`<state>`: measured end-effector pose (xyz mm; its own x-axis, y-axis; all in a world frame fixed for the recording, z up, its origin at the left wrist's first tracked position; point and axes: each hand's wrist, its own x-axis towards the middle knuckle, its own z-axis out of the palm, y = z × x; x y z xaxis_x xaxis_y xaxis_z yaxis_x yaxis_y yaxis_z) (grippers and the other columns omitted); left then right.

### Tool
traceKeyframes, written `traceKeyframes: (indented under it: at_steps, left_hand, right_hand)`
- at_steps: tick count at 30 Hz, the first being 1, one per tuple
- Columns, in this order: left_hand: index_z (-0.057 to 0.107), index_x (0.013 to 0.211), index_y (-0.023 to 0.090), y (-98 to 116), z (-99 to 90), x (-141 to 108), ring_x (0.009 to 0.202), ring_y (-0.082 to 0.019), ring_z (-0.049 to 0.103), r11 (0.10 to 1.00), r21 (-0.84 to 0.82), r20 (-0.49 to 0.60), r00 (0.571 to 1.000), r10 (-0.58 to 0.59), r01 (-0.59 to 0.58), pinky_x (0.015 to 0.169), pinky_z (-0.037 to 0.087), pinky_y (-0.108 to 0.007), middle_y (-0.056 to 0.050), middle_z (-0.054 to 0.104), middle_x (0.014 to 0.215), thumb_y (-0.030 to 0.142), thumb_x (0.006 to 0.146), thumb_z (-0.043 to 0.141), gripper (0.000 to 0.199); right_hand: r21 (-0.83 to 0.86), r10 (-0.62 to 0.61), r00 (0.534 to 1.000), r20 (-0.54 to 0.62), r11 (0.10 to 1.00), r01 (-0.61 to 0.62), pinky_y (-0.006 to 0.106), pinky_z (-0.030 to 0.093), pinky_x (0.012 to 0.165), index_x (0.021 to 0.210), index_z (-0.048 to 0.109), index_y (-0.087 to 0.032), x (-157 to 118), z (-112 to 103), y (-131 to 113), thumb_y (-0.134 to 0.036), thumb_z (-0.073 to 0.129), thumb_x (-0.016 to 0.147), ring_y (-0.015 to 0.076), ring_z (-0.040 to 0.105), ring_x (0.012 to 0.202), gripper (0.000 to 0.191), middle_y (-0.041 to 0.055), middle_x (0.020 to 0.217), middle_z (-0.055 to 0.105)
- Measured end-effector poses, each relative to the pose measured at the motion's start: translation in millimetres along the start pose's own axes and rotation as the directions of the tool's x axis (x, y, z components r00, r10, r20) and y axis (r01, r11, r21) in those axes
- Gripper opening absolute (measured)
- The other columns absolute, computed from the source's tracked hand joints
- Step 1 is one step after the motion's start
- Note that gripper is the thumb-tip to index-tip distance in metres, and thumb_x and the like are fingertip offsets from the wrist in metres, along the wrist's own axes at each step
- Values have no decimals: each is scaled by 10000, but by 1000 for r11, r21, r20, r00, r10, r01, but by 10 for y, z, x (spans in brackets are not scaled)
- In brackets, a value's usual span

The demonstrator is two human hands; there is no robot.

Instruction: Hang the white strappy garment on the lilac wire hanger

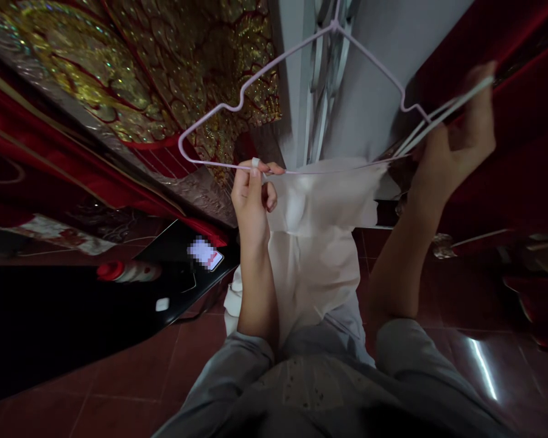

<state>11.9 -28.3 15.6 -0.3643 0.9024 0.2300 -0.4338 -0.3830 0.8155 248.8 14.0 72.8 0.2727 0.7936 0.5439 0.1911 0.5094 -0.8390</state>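
Note:
A pale lilac wire clothes hanger [334, 26] hangs in front of me, its hook running out of the top of the view. My left hand [252, 198] pinches the hanger's lower bar near its left end; a white band crosses one finger. Below the bar drapes a cream-white garment [317, 255] of thin cloth. At the hanger's right end, my right hand [454, 146] holds white straps [438, 126], stretched up and outward over a raised finger. This hand is slightly blurred, and its grip on the garment's upper edge is partly hidden.
Gold-sequined red garments [141, 67] hang at the left, with dark red cloth [525, 55] at the right. A black table [41, 328] carries a lit phone [205, 252], a red-capped bottle [128, 271] and a small white case [162, 304]. Reddish tiles [123, 371] cover the floor.

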Motion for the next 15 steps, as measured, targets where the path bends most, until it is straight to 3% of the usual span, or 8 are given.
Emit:
traceKeyframes:
  at_steps: [5, 9, 11, 13, 15]
  left_hand:
    - [655, 928, 234, -10, 3, -2, 518, -91, 425, 999, 20, -6, 999, -33, 33, 508, 355, -271, -36, 732, 952, 554, 1020, 782, 357]
    - [669, 916, 237, -26, 52, -41, 482, -89, 330, 1000, -10, 30, 999, -26, 26, 461, 269, -274, -32, 740, 940, 507, 1021, 783, 311]
    - [682, 919, 243, -49, 77, -72, 473, -89, 295, 1000, -26, 48, 999, -9, 10, 448, 237, -275, -32, 751, 950, 485, 1020, 771, 277]
    - [703, 961, 252, -85, 68, -99, 476, -92, 302, 1000, -9, 43, 999, 6, -5, 455, 231, -282, -42, 775, 995, 487, 1008, 770, 249]
    - [727, 1086, 275, -112, 4, -105, 488, -94, 340, 998, 46, 1, 999, 36, -36, 474, 243, -288, -49, 802, 1068, 507, 993, 776, 254]
  right_hand:
    - [32, -51, 996, -79, 998, 54, 351, 627, 606, 1397, 712, -285, -288, -165, -28, -584, 666, 1006, 252, 805, 927, 494, 84, 1252, 773]
    - [10, -166, 940, -297, 984, 176, 310, 553, 581, 1269, 785, -252, -434, -128, 104, -522, 703, 972, 172, 725, 761, 409, 71, 1153, 799]
    - [-31, -151, 960, -235, 989, 148, 297, 513, 571, 1171, 826, -253, -469, -13, 181, -458, 792, 902, 133, 645, 692, 340, 62, 1099, 817]
    - [-72, -68, 997, -37, 995, 65, 301, 510, 574, 1184, 834, -288, -515, 95, 248, -440, 841, 862, 121, 589, 658, 356, 41, 1053, 806]
    - [-100, -21, 995, 98, 995, 31, 321, 548, 603, 1256, 814, -333, -579, 155, 302, -464, 849, 864, 127, 589, 658, 414, 16, 1011, 760]
